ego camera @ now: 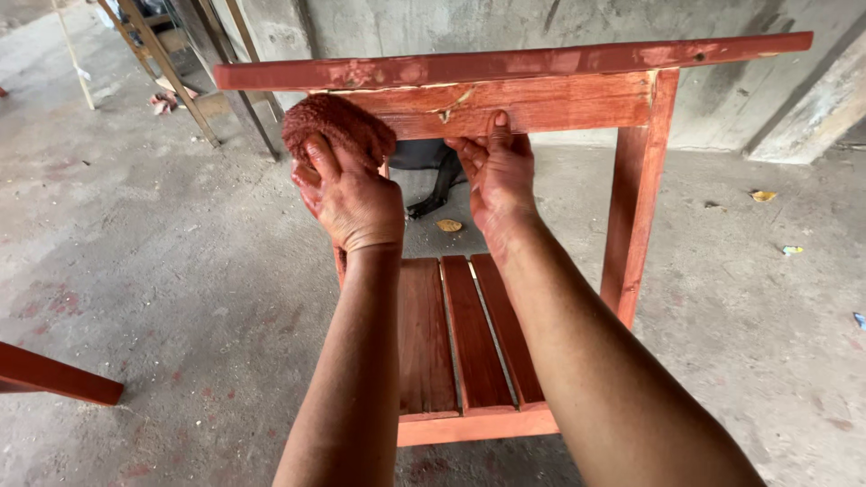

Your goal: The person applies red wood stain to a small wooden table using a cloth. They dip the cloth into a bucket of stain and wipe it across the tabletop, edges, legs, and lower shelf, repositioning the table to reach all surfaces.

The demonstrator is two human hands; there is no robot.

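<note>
Up against the top rail of the red wooden table (532, 99), both hands are at work. The left hand (347, 194) is curled shut around a reddish, stained wad of cloth (336, 124), pressing it to the left end of the rail where the rail meets the leg. The right hand (496, 176) is partly open, thumb laid flat on the face of the rail and fingers hooked under its lower edge, gripping the wood itself just right of the cloth.

That rail is stained red-brown, with paler scuffed patches along the thin top edge above it and a small crack with a light chip near the middle. The cloth sits at the rail's left end, the bare hand at its middle. Below the forearms lies a slatted shelf (469, 343) of three red boards, and the right leg (636, 198) stands on a grey concrete floor (162, 261). Another red board (54, 374) juts in at the left edge.
</note>
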